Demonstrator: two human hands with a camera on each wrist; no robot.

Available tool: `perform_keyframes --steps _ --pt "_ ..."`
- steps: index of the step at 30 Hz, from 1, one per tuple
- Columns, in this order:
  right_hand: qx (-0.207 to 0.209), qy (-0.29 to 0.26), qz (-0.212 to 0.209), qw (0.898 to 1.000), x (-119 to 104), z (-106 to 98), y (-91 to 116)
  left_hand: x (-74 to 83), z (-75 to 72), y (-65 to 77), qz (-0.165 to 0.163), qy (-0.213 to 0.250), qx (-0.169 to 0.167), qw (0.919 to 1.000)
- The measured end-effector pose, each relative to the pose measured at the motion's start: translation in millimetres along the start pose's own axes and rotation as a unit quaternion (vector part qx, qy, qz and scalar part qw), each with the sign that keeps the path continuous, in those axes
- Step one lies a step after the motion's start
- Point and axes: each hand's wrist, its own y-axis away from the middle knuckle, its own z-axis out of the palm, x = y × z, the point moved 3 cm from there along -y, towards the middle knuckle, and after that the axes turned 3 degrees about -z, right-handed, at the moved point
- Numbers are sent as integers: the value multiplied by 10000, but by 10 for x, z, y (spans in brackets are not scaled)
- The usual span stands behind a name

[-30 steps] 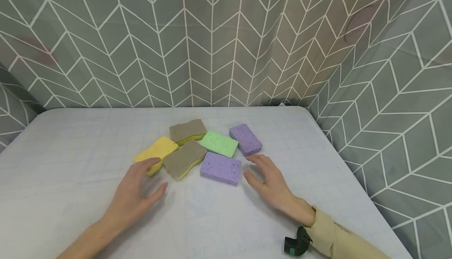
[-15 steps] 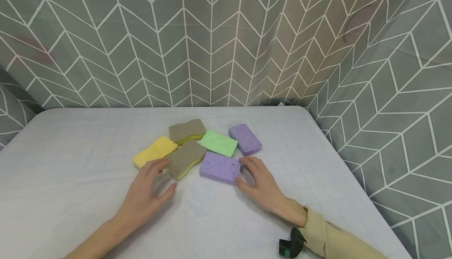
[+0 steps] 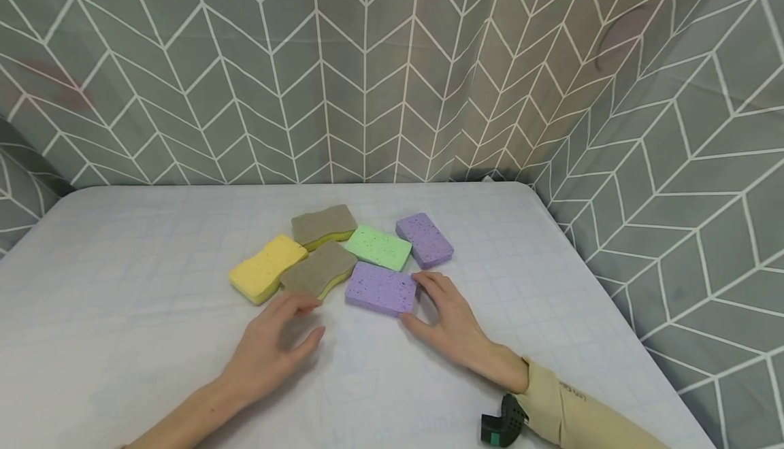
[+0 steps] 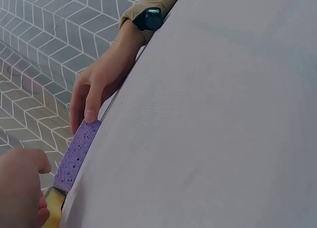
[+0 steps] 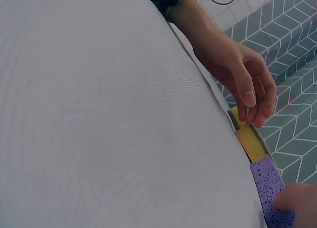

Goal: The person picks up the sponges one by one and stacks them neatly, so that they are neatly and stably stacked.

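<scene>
Several sponges lie in a loose cluster on the table in the head view. My right hand [image 3: 450, 326] holds the right end of the nearer purple sponge [image 3: 376, 289], thumb at its near corner and fingers at the far one. My left hand [image 3: 263, 350], thumb and fingers apart, is just in front of the nearer grey-topped yellow sponge [image 3: 318, 269] and overlaps its near edge; the head view does not show whether they touch. In the right wrist view, the left hand [image 5: 233, 64] appears with nothing in its grasp, and my right thumb [image 5: 290, 198] lies against the purple sponge [image 5: 267, 181].
Behind the held sponge lie a green sponge [image 3: 380, 247] and another purple one [image 3: 425, 239]. A yellow sponge [image 3: 267, 269] is at the left, a second grey-topped one [image 3: 324, 226] at the back. Patterned curtains [image 3: 343, 95] border the white-covered table [image 3: 122, 265].
My left hand has moved right and nearer, from the yellow sponge to the front of the grey-topped one. My right hand has moved left onto the purple sponge's end.
</scene>
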Motion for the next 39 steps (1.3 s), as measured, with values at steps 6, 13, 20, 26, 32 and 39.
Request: perform_keyframes --steps 6,13,20,26,32,39 --pt "55 -150 18 9999 20 -11 -3 24 53 14 -300 317 -159 9989" --pt "153 -450 -96 9988 17 -34 0 104 123 47 -607 342 -439 9966" --pt "65 -721 -367 9967 2 -45 3 94 139 57 -935 251 -816 9920" --pt "-38 -811 -842 9931 -17 -44 26 75 154 64 -938 197 -1015 9902" --pt "-198 -892 -1202 9885 -36 -30 44 64 160 75 -928 94 -1088 9897" --pt "-442 -869 -1523 9835 -56 -5 64 57 172 83 -870 163 -1197 9889"
